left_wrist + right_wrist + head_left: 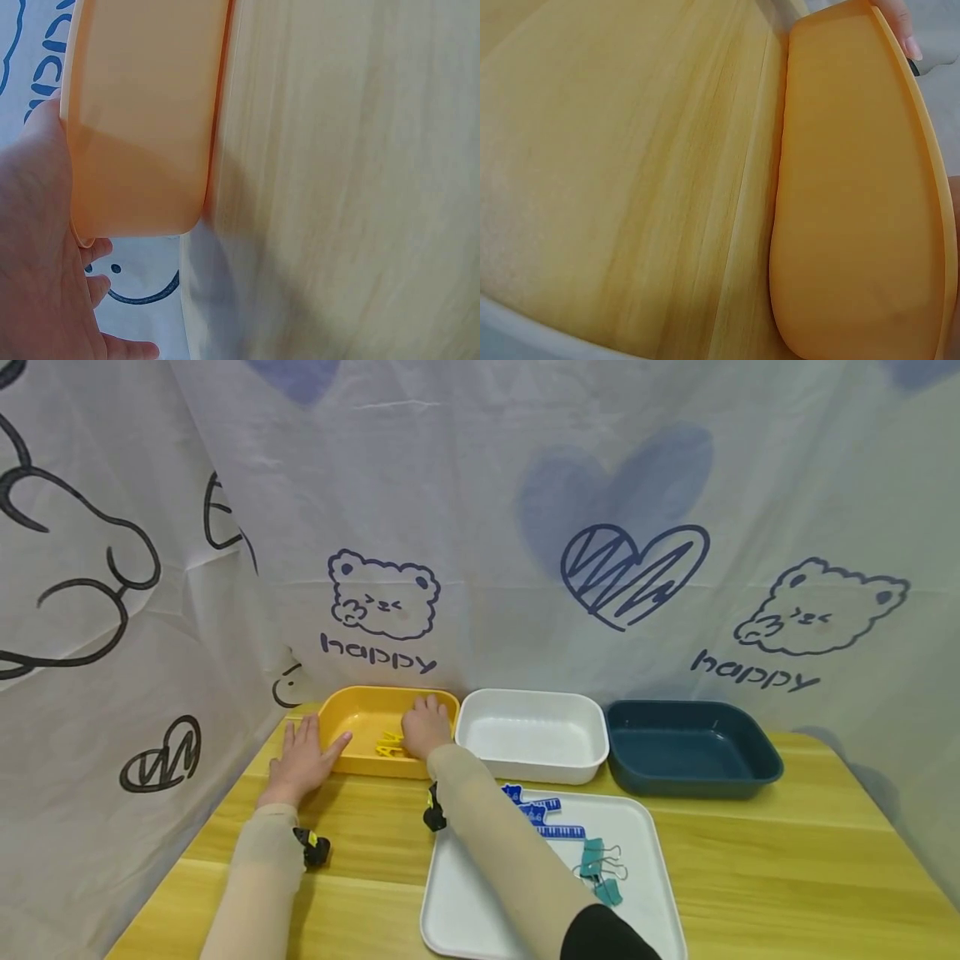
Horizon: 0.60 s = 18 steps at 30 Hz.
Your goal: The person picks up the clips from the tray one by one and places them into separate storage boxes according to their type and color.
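You have three bins in a row: one yellow bin [352, 766], one white bin [525, 768] and one dark teal bin [690, 785]. In front of them is one white tray [457, 914], holding at least two blue ruler-like pieces [562, 832] and at least two teal binder clips [592, 857]; your right forearm covers part of the tray, so you can't get a full count there. About two yellow clips [388, 750] show inside the yellow bin. Everything stands on a wood-grained table [787, 860], and behind it hangs a pale cloth [495, 527] printed with hearts, bears and the word "happy". Your left hand [300, 760] is at the yellow bin's left end, fingers spread and thumb over the rim, steadying nothing else. Your right hand [426, 727] is inside that bin toward its right end, fingers pointing down; their tips are hidden, so you can't tell how far apart they are or whether they have hold of anything. The visible yellow clips lie on the bin floor, just to the left of your right hand.
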### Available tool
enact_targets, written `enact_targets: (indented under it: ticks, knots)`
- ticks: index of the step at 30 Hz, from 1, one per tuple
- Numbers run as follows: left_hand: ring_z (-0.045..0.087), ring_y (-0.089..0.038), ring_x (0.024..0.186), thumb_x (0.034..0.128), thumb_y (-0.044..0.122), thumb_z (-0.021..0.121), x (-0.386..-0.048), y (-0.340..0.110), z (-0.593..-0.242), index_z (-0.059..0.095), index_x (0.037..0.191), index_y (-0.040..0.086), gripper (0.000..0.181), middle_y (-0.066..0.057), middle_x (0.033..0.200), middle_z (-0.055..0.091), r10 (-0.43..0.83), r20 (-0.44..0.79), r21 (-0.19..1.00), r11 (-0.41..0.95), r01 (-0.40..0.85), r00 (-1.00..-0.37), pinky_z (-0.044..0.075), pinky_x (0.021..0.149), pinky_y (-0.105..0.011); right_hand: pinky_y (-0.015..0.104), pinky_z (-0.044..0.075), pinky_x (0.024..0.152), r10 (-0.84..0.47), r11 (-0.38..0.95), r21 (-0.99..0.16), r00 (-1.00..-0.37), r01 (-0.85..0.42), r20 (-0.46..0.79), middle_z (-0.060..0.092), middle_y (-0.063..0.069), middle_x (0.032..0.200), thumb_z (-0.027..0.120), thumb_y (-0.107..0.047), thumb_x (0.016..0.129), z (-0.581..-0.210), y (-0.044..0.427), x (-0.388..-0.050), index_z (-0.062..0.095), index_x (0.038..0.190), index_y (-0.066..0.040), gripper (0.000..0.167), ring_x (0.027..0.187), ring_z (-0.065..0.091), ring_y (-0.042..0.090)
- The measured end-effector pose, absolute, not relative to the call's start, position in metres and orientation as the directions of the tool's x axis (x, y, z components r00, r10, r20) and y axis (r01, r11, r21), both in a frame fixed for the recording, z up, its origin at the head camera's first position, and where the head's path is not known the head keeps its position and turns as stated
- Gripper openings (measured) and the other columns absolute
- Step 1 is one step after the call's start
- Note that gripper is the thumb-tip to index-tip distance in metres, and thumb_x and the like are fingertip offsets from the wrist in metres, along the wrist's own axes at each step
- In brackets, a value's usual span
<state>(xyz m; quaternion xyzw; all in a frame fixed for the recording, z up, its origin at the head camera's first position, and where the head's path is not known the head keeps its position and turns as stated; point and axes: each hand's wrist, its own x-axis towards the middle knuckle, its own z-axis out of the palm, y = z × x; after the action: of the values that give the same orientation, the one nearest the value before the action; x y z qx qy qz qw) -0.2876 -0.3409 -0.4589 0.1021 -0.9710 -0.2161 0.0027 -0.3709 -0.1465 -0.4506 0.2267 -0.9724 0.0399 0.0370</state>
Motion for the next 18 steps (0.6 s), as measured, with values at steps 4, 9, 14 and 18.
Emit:
enact_targets:
  ticks: [4,9,14,18]
  knots:
    - [-0.01,-0.046,0.149,0.0902,0.078,0.023,-0.2876,-0.3402,-0.4582,-0.005,0.155,0.0,0.105,-0.024,0.163,-0.006,-0.196,-0.038,0.418,0.888,-0.194,-0.98,0.009,0.106,-0.08,0.036,0.036,0.095,-0.431,0.898,-0.053,-0.898,-0.436,0.085,0.052,0.0,0.112,0.064,-0.033,0.093,-0.4518,-0.1474,-0.3717,0.068,0.087,-0.019,0.015,0.107,0.037,0.02]
    - [-0.01,-0.046,0.149,0.0904,0.078,0.023,-0.2873,-0.3394,-0.4581,-0.005,0.155,0.0,0.105,-0.024,0.163,-0.005,-0.199,-0.042,0.416,0.888,-0.198,-0.979,0.009,0.106,-0.08,0.036,0.036,0.094,-0.427,0.901,-0.049,-0.9,-0.432,0.082,0.051,0.0,0.111,0.063,-0.033,0.093,-0.4534,-0.1478,-0.3723,0.068,0.086,-0.02,0.016,0.105,0.036,0.02]
    - [-0.01,-0.045,0.149,0.0905,0.078,0.023,-0.2874,-0.3391,-0.4584,-0.004,0.155,0.001,0.104,-0.024,0.163,-0.005,-0.201,-0.043,0.422,0.884,-0.201,-0.979,0.009,0.106,-0.08,0.036,0.036,0.094,-0.424,0.902,-0.054,-0.902,-0.429,0.081,0.052,0.0,0.111,0.064,-0.035,0.092,-0.4512,-0.1459,-0.3717,0.071,0.09,-0.018,0.018,0.106,0.038,0.021]
    - [-0.01,-0.046,0.149,0.0907,0.078,0.023,-0.2874,-0.3406,-0.4586,-0.005,0.155,0.001,0.104,-0.024,0.163,-0.006,-0.201,-0.042,0.419,0.886,-0.199,-0.979,0.009,0.106,-0.08,0.037,0.035,0.097,-0.43,0.897,-0.069,-0.898,-0.436,0.088,0.053,0.001,0.114,0.066,-0.038,0.091,-0.4482,-0.143,-0.3728,0.07,0.089,-0.017,0.021,0.109,0.038,0.021]
